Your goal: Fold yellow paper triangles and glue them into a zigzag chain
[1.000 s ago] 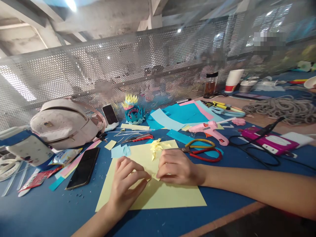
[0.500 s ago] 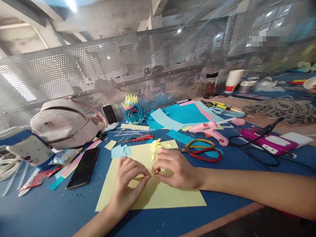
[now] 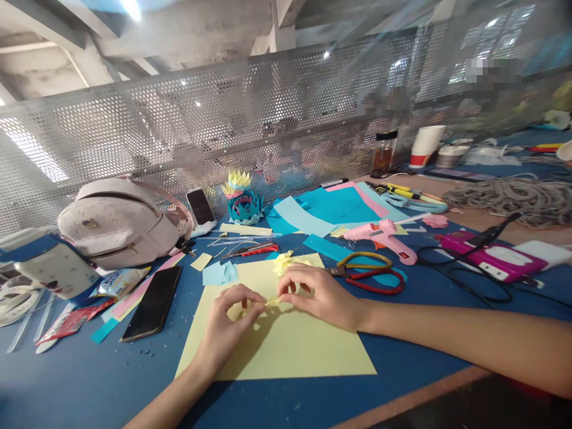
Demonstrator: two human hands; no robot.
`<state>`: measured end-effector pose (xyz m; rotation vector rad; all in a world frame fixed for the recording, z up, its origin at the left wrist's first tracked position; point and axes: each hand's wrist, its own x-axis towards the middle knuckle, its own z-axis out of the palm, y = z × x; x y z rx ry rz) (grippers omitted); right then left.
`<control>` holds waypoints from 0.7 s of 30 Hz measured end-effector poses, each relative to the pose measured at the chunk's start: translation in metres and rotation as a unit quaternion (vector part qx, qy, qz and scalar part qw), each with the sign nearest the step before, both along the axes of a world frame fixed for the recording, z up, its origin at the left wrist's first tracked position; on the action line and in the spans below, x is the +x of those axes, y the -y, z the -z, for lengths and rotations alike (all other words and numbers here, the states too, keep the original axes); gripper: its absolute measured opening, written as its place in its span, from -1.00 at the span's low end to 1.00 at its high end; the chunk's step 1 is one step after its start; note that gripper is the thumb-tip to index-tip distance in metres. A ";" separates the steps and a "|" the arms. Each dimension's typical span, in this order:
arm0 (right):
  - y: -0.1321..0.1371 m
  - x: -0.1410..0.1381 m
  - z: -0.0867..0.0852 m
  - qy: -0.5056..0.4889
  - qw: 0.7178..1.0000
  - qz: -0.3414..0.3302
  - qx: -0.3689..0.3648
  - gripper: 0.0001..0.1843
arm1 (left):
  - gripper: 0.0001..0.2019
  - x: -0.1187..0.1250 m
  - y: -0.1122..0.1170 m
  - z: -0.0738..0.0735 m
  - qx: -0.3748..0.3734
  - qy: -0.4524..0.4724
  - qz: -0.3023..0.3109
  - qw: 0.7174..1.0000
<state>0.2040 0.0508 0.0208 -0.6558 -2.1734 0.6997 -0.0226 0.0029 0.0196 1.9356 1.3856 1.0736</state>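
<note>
The small folded pale-yellow paper piece [image 3: 271,302] nearly matches the larger rectangular pale-yellow paper sheet [image 3: 295,354], set against the dark-blue bench [image 3: 111,381]. The metal-bladed scissors [image 3: 353,276] have 1 yellow loop and 1 red. The pink plastic glue gun [image 3: 382,230] carries an orange trigger. The spiky paper model [image 3: 245,211] runs yellow, pale blue, pink and teal. Round holes pattern the grey perforated screen [image 3: 134,137].
</note>
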 end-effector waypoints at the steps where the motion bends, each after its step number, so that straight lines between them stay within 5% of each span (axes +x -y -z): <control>1: 0.000 0.000 -0.001 0.002 1.000 0.005 -0.017 -0.83 | -0.87 0.000 -0.001 0.000 -0.003 -0.002 -0.001 1.000; 8: 0.003 -0.002 0.000 0.015 0.998 -0.007 -0.065 -0.85 | -0.86 0.004 -0.002 0.005 -0.010 -0.005 -0.015 1.000; 15: -0.002 0.002 0.000 0.001 0.999 -0.039 0.035 -0.82 | -0.81 -0.002 -0.005 0.008 -0.067 0.048 -0.024 0.996; 21: 0.008 0.013 -0.018 -0.057 0.985 -0.048 0.156 -0.87 | -0.82 -0.013 -0.004 0.005 -0.004 0.053 -0.063 0.997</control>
